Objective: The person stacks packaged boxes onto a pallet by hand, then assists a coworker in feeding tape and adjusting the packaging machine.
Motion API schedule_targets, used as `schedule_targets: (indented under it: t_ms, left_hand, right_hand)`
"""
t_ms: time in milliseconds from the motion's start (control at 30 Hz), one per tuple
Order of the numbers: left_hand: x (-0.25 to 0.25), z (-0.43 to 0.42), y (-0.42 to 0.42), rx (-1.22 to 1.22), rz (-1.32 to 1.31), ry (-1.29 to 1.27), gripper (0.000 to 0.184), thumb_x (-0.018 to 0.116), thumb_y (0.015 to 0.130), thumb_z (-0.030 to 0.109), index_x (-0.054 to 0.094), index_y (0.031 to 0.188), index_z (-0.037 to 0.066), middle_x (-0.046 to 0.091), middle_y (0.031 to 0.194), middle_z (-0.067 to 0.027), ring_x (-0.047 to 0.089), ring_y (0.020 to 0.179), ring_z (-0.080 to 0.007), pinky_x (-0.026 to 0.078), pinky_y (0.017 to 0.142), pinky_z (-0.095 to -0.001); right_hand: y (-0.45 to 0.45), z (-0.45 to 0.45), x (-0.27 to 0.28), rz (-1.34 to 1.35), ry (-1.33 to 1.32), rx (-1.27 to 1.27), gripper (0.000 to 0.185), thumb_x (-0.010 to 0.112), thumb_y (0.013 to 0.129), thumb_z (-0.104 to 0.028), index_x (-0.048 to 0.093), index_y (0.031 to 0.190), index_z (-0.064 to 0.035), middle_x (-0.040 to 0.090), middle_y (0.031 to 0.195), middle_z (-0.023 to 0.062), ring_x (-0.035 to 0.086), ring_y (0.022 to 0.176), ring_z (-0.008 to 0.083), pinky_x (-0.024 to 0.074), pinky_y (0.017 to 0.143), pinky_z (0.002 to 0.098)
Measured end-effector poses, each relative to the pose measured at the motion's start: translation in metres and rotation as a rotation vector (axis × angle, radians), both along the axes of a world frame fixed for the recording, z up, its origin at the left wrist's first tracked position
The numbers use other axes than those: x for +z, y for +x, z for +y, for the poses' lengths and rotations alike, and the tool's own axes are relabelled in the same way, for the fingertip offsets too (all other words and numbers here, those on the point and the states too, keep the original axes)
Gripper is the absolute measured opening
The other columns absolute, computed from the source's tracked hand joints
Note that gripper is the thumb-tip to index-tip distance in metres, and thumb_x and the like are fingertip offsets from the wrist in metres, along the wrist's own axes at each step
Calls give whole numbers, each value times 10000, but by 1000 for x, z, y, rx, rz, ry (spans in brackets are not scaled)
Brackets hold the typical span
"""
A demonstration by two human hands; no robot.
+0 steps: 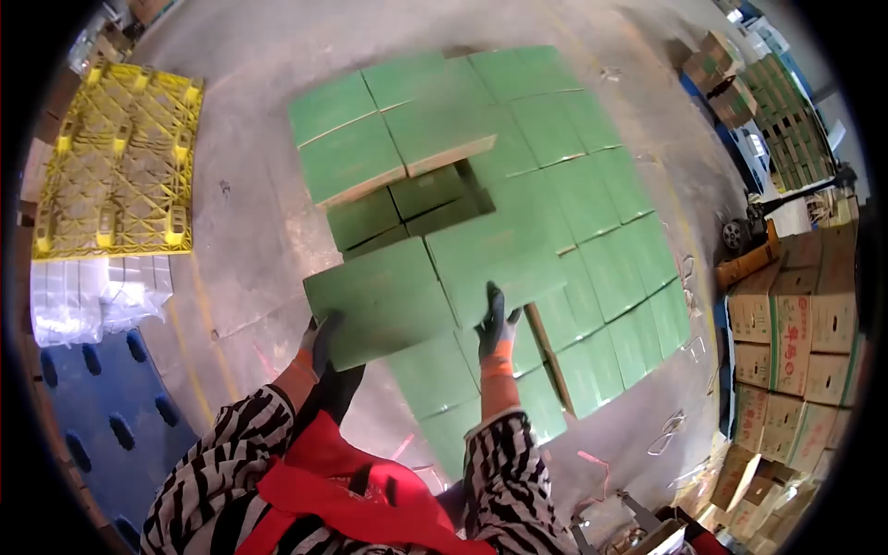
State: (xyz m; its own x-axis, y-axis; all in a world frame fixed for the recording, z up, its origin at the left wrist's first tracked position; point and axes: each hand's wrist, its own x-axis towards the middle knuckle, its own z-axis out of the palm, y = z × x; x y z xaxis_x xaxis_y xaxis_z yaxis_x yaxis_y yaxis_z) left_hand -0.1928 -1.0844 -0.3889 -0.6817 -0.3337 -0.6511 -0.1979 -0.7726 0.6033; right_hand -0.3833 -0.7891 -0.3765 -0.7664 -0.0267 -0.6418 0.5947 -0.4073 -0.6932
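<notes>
Green cardboard boxes form a large stack on the floor in front of me. My left hand (324,344), in a dark glove with an orange cuff, grips the near left corner of a green box (381,294); some of its fingers are hidden. That box overhangs the stack's left side. Close against it lies a second green box (499,259). My right hand (498,324), gloved the same way, rests at this second box's near edge with fingers stretched forward and thumb apart. Behind both boxes a gap exposes lower green boxes (430,203).
A yellow plastic pallet (120,162) stands at the left, above wrapped clear plastic (102,296) and a blue pallet (111,407). Brown printed cartons (791,342) are piled at the right, near an orange pallet jack (749,259). Loose straps (668,433) lie on the concrete floor.
</notes>
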Motion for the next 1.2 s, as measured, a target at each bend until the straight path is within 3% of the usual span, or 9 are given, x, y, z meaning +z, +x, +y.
schedule_targets:
  t_ms: [167, 333, 500, 567, 633, 800, 900, 1000, 1200]
  left_hand:
    - [-91, -73, -75, 167, -25, 160, 453, 654, 931, 162, 503, 1354, 97, 587, 1244, -52, 589, 1077, -190, 520, 854, -343]
    - [-84, -91, -156, 228, -66, -74, 541, 687, 898, 202, 470, 1373, 63, 583, 1220, -29, 553, 1069, -156, 468, 882, -292]
    - [-112, -115, -164, 114, -300, -224, 602, 693, 890, 228, 436, 1399, 33, 582, 1232, -48, 550, 1079, -156, 450, 902, -278]
    - [-132, -128, -143, -9, -244, -304, 653, 688, 895, 221, 389, 1428, -8, 545, 1319, -112, 524, 1167, -196, 423, 980, -303]
    - [-122, -153, -147, -3, -592, -797, 664, 666, 914, 193, 342, 1447, -36, 451, 1427, -170, 441, 1292, -238, 349, 1080, -326]
    - [-69, -237, -263, -90, -277, -1587, 750, 660, 890, 295, 303, 1481, 2, 333, 1509, -207, 288, 1407, -338, 215, 1164, -431]
    - [-54, -208, -356, -555, -190, -1742, 873, 668, 811, 503, 340, 1477, 43, 305, 1510, -241, 273, 1389, -435, 169, 1159, -540]
    - [-80, -194, -403, -711, -65, -1778, 882, 629, 786, 597, 360, 1484, 130, 291, 1504, -274, 256, 1371, -500, 134, 1147, -593]
    - [-88, -195, -414, -880, -99, -1800, 825, 596, 790, 622, 358, 1495, 265, 231, 1548, -234, 203, 1407, -477, 103, 1142, -615]
  right_hand:
    - [-123, -99, -44, 5, 83, 120, 572, 647, 908, -431, 430, 1385, -199, 537, 1362, -9, 508, 1218, 203, 485, 904, 400]
    - [-172, -130, -83, -42, 36, 144, 578, 638, 920, -424, 424, 1421, -231, 476, 1434, -26, 409, 1309, 232, 392, 1021, 489]
    - [-189, -108, -89, -310, 460, 381, 525, 665, 896, -424, 522, 1321, -149, 612, 1219, 62, 664, 870, 246, 544, 622, 363]
    - [-213, -92, -83, -219, 695, 200, 447, 739, 854, -382, 598, 1167, -96, 606, 772, 32, 572, 569, 176, 468, 466, 342]
    - [-253, -137, -36, 434, 1441, 260, 421, 763, 848, -272, 599, 1149, -27, 607, 831, 56, 576, 717, 150, 499, 622, 328]
    - [-426, -248, -74, 751, 1195, 533, 675, 666, 893, -405, 447, 1400, -16, 504, 1382, 223, 465, 1302, 354, 393, 1057, 408]
    - [-504, -308, -108, 632, 1437, 583, 975, 591, 765, -736, 411, 1437, -53, 499, 1392, 213, 452, 1310, 359, 378, 1066, 420]
    - [-546, -339, -108, 388, 1627, 650, 1003, 560, 740, -782, 438, 1426, -60, 498, 1403, 205, 442, 1322, 355, 373, 1067, 412]
    - [-602, -330, -125, 385, 1212, 1074, 775, 693, 776, -565, 559, 1318, -28, 619, 1273, 167, 613, 1127, 311, 485, 947, 348]
